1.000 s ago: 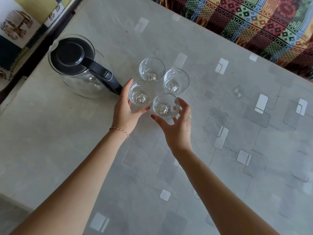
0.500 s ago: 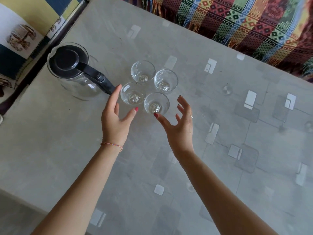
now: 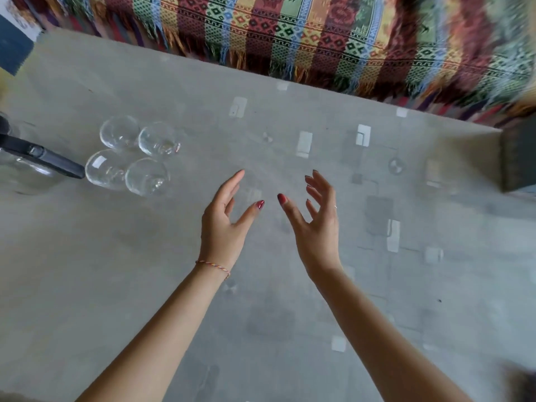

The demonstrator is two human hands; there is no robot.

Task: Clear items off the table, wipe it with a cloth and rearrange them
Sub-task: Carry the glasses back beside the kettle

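Note:
Several clear drinking glasses (image 3: 133,156) stand huddled together at the left of the grey patterned table (image 3: 290,314). A glass jug with a black lid and handle (image 3: 34,162) sits just left of them, partly cut off by the frame edge. My left hand (image 3: 227,220) hovers over the table's middle, fingers spread, holding nothing, to the right of the glasses. My right hand (image 3: 314,224) is beside it, also spread and empty. The view is blurred by motion.
A colourful woven fringed blanket (image 3: 319,39) runs along the table's far edge. A dark box-like object (image 3: 519,158) stands at the far right edge. No cloth shows in the frame.
Both hands let go of the two near glasses and drew away to the right. The view swung right, so glasses and jug now lie at the left.

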